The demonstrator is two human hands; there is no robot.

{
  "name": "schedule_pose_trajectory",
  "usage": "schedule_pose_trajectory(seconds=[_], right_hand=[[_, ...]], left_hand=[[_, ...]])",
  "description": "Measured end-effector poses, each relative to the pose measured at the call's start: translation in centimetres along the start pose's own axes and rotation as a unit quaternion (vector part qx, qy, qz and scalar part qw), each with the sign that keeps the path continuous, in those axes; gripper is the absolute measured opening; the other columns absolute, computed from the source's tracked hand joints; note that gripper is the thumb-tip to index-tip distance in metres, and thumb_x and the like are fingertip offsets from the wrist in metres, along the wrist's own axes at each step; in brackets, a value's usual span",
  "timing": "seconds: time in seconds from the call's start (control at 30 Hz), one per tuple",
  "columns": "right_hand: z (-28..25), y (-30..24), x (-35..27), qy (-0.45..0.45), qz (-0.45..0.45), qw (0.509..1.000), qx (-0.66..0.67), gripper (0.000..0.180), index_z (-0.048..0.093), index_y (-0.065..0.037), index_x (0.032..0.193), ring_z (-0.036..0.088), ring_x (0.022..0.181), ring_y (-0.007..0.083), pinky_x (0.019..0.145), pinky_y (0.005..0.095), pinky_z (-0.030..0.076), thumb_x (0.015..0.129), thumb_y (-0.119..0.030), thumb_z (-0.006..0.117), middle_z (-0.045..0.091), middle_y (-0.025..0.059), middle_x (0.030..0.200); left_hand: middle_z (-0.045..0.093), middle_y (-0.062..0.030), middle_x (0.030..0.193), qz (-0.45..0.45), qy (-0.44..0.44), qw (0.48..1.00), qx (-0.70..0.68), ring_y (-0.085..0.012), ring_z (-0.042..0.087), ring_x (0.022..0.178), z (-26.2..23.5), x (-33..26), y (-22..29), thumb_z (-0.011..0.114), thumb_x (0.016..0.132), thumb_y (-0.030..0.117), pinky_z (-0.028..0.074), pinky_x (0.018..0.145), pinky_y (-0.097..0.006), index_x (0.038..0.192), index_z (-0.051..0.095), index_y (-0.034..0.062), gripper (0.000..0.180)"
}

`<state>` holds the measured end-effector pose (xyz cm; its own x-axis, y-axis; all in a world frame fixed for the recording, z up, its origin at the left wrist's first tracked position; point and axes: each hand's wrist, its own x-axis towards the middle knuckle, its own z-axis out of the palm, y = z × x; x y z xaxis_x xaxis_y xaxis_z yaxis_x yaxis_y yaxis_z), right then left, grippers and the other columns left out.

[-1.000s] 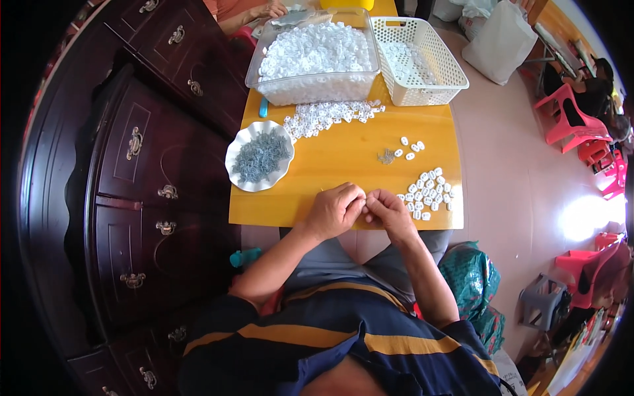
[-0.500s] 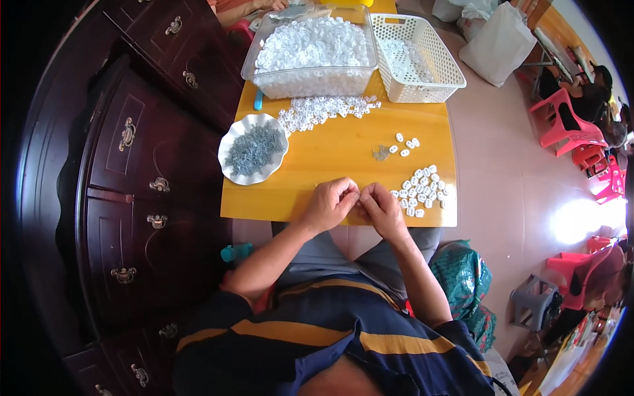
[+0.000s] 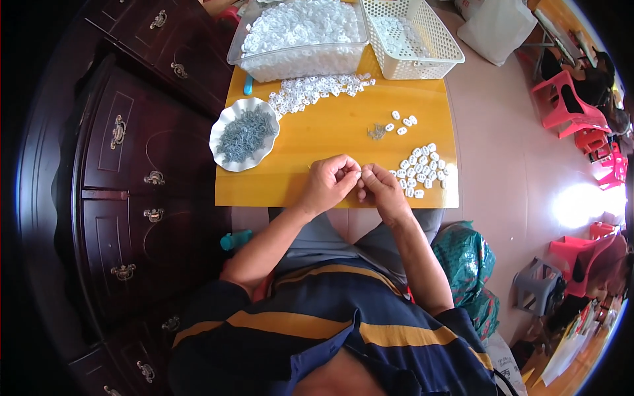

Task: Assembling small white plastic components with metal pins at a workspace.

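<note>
Above the near edge of the wooden table, my left hand (image 3: 328,183) and my right hand (image 3: 388,195) meet fingertip to fingertip, both pinched. Whatever lies between the fingers is too small and covered to name. Right beside my right hand is a group of small white oval pieces (image 3: 422,169) with dark marks. Farther back sit a few more ovals (image 3: 401,123) and a little heap of thin metal bits (image 3: 377,132). To the left of my hands, a white scalloped dish (image 3: 218,153) holds a pile of thin grey pieces (image 3: 244,135).
Loose white plastic pieces (image 3: 314,94) spread in front of a clear bin (image 3: 300,65) heaped with more. A cream perforated basket (image 3: 422,68) stands at the far right. Dark drawers (image 3: 112,158) flank the left; a green bag (image 3: 465,254) lies by my right leg.
The table and its contents sit a little higher in the picture, as the view has shifted. Both hands stay pinched together, the fingers moving only slightly.
</note>
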<state>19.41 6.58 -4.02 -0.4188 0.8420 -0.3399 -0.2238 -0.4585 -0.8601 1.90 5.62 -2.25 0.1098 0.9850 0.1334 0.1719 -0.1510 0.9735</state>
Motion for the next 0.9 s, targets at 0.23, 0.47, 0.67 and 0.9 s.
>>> schedule_pose_trajectory(seconds=[0.23,0.47,0.67,0.9], right_hand=[[0.1,0.1,0.1,0.008,0.015,1.0,0.023,0.022,0.059,-0.006,0.101,0.056,0.073,0.0088,0.07,0.0229,0.047,0.109,-0.025,0.053,0.057,-0.0006,0.085],[0.9,0.1,0.1,0.042,-0.018,0.999,0.006,0.028,0.057,-0.005,0.099,0.055,0.072,0.0094,0.067,0.0237,0.046,0.11,-0.028,0.046,0.056,0.0006,0.083],[0.8,0.1,1.1,0.07,-0.058,0.996,-0.01,0.027,0.058,-0.004,0.098,0.057,0.07,0.0098,0.063,0.0252,0.047,0.109,-0.026,0.048,0.059,0.0021,0.081],[-0.8,-2.3,3.8,0.203,-0.309,0.756,-0.541,0.009,0.062,-0.005,0.093,0.067,0.08,0.0395,0.068,0.0493,0.054,0.093,-0.014,0.066,0.068,0.0166,0.087]], left_hand=[[0.069,-0.0022,0.077,0.007,-0.009,1.0,0.018,-0.0046,0.064,0.066,-0.1,0.5,0.4,0.064,0.094,-0.001,0.052,0.06,-0.022,0.092,0.066,-0.0017,0.003],[0.067,-0.0004,0.083,-0.051,-0.019,0.997,-0.056,-0.0033,0.062,0.071,0.2,0.5,-1.1,0.063,0.095,-0.001,0.05,0.062,-0.02,0.093,0.063,-0.0008,0.002],[0.062,0.0032,0.082,-0.046,0.006,0.995,-0.084,-0.001,0.055,0.069,0.1,0.6,-1.8,0.062,0.095,-0.001,0.045,0.06,-0.019,0.094,0.062,0.0015,0.002],[0.06,0.0041,0.076,-0.093,0.032,0.99,-0.103,-0.0015,0.052,0.066,-0.5,0.1,-1.8,0.064,0.089,0.0,0.042,0.057,-0.02,0.087,0.063,0.001,0.003]])
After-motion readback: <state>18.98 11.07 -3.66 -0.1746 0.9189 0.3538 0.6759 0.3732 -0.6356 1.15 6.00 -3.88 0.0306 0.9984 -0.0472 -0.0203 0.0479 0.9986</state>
